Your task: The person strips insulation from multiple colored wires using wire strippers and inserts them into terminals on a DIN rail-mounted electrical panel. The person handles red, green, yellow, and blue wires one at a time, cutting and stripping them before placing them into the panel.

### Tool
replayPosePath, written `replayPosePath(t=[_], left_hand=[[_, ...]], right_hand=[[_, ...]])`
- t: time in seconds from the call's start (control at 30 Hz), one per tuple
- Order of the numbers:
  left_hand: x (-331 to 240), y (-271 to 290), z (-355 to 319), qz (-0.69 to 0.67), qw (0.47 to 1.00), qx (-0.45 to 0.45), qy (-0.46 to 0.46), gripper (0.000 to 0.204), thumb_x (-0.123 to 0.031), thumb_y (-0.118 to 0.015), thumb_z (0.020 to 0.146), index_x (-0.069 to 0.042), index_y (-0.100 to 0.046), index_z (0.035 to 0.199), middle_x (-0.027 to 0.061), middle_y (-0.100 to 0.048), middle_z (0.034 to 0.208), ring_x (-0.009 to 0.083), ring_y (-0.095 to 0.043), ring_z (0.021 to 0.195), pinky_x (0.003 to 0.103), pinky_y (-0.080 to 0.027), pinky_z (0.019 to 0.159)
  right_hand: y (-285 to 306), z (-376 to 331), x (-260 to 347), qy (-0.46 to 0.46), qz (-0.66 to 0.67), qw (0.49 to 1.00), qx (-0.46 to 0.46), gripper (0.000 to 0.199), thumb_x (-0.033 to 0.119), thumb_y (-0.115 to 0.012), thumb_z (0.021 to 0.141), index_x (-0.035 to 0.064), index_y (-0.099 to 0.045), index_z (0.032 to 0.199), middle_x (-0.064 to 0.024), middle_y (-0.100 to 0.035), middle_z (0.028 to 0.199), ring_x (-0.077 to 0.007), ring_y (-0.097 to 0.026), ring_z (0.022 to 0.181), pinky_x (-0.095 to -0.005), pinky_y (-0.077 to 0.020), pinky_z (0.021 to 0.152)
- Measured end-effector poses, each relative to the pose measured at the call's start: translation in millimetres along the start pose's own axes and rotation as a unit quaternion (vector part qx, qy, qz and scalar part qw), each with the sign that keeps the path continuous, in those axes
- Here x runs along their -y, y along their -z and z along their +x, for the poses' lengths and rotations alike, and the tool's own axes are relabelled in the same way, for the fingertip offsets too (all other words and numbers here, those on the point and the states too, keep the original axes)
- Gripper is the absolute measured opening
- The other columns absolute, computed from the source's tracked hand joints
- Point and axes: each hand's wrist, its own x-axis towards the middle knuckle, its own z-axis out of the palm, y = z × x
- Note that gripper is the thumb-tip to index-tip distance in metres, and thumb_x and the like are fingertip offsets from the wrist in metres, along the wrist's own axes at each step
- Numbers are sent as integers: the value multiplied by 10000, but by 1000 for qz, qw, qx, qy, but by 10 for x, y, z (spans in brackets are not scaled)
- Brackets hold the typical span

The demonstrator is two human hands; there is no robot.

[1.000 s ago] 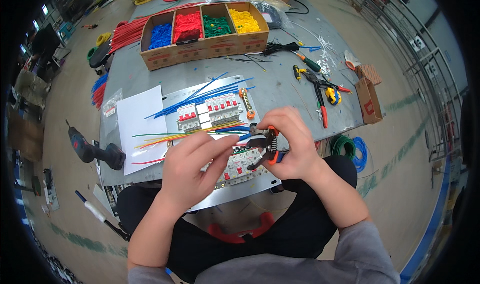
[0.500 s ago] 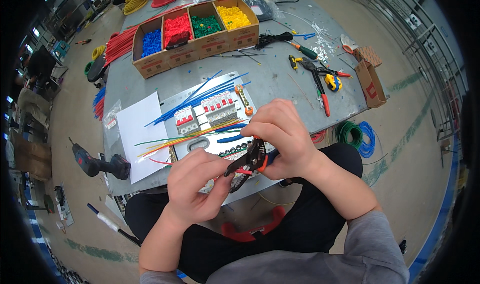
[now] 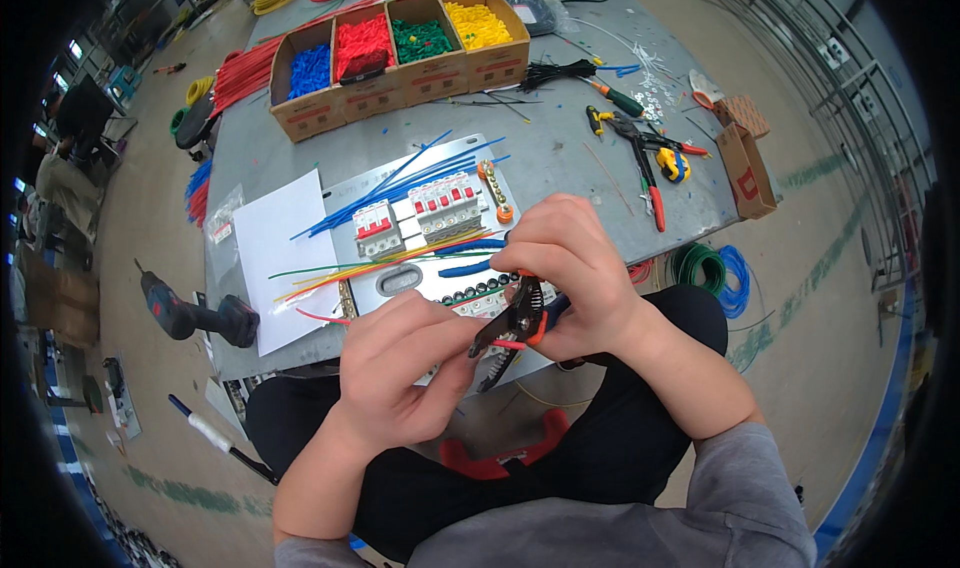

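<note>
My right hand [image 3: 580, 278] is closed around wire strippers [image 3: 518, 318] with black jaws and orange-red handle parts. My left hand [image 3: 408, 363] pinches a thin red wire [image 3: 325, 316], whose loose end sticks out to the left. A short red stretch shows at the stripper jaws, close to my left fingertips; the fingers hide what lies between. Beyond my hands lies a metal mounting plate [image 3: 352, 190] carrying two groups of circuit breakers [image 3: 446, 208]. Blue wires [image 3: 400, 193] lie across its far part, and yellow, red and green wires [image 3: 390, 265] across its middle.
A divided cardboard box [image 3: 400, 83] holds blue, red, green and yellow caps at the back. White paper [image 3: 285, 258] and a cordless drill [image 3: 200, 318] are at the left. Pliers [image 3: 645, 173], a tape measure [image 3: 674, 166] and a small carton [image 3: 745, 168] lie at the right.
The wire strippers have shifted slightly right, and their jaws sit a little farther from my left palm. Both hands keep their grips; the whole view has moved slightly.
</note>
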Motion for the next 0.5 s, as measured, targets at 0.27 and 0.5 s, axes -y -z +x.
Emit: replayPosePath(t=[0.27,0.5], left_hand=[[-17,-11,25,30,1000,0,-2,323,74,-798,766,-11,-785,1077,101,-687,861,269,-693,707,368,-541,598],[-23,-49,20,32,999,-7,4,300,115,-763,821,29,-740,1107,131,-691,820,260,-643,660,354,-467,571]], right_hand=[[-41,-14,-45,-2,26,1000,10,604,41,-803,552,53,-702,1148,-98,-666,1079,-341,-655,994,-453,-489,922],[-62,-36,-70,-12,6,1000,4,513,94,-843,631,38,-709,1123,-115,-678,1015,-329,-654,943,-427,-497,858]])
